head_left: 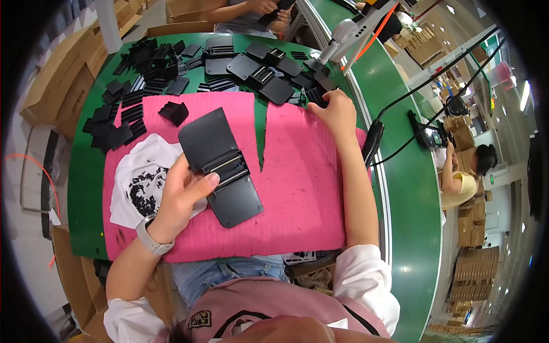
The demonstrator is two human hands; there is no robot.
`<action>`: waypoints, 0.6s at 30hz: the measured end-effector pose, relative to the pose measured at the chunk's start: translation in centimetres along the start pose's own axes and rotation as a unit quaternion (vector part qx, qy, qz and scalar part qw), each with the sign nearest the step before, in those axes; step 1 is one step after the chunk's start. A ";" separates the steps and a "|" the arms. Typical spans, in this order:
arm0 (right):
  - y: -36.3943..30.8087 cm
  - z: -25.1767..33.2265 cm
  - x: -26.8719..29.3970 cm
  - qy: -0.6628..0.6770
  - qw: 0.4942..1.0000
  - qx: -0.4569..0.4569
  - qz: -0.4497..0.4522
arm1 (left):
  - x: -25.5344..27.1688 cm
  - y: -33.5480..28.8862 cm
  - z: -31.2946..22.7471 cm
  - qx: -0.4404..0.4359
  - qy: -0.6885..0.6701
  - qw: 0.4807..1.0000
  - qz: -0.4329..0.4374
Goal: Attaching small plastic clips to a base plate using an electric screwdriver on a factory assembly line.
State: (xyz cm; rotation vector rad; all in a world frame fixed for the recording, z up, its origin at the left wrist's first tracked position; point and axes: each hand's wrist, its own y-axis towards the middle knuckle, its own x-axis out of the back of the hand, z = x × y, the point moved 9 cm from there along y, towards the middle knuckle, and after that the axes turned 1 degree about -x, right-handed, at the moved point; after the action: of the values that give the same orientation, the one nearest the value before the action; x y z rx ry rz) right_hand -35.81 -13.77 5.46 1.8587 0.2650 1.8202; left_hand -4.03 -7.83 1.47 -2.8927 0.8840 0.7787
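Observation:
My left hand (180,193) is closed round a black hinged plastic part (235,201), with its thumb on the middle section. Two flat plates join at that section, where two metal rods show. The part is held tilted above the pink mat (303,188). At the far right of the mat, my right hand (338,114) is at the edge of a pile of black parts (311,80). Its fingers are bent together at a dark piece there; what they grip is mostly hidden. Beside my left hand lies a white cloth or bag (128,171) with many small black pieces (143,197) on it.
More black hinged parts (260,74) and ribbed black pieces (151,60) cover the far side of the green table (86,200). One loose black piece (173,113) lies on the mat. A black cable (373,140) hangs at the right. Across the table, a person's hands (266,7) hold a dark part.

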 end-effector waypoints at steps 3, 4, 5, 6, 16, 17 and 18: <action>-0.7 0.5 0.2 0.175 0.983 -0.034 0.034 | 0.6 0.1 0.0 0.011 0.008 1.000 -0.016; -1.0 1.5 0.7 0.179 0.983 -0.030 0.039 | 0.7 0.0 -0.1 0.010 0.015 1.000 -0.014; -1.4 2.5 1.1 0.283 0.957 -0.027 0.053 | 0.7 0.1 0.0 0.013 0.016 1.000 -0.021; -1.7 3.5 1.7 0.385 0.920 -0.024 0.067 | 0.5 0.3 0.0 0.007 0.006 1.000 -0.021; -8.2 16.4 7.7 0.651 0.696 0.266 0.142 | 0.3 0.2 1.1 0.046 -0.047 0.998 0.007; -8.2 16.6 7.7 0.653 0.694 0.268 0.144 | 0.6 0.1 1.1 0.043 -0.049 0.998 0.003; -8.4 17.0 7.9 0.628 0.708 0.293 0.136 | 0.8 -0.1 1.1 0.040 -0.050 0.998 0.000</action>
State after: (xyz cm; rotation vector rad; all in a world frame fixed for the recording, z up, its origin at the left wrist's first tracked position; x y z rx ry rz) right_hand -16.81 -6.68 8.83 0.5420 1.1889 3.2290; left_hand -3.88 -8.06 0.12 -2.7585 0.8823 0.8602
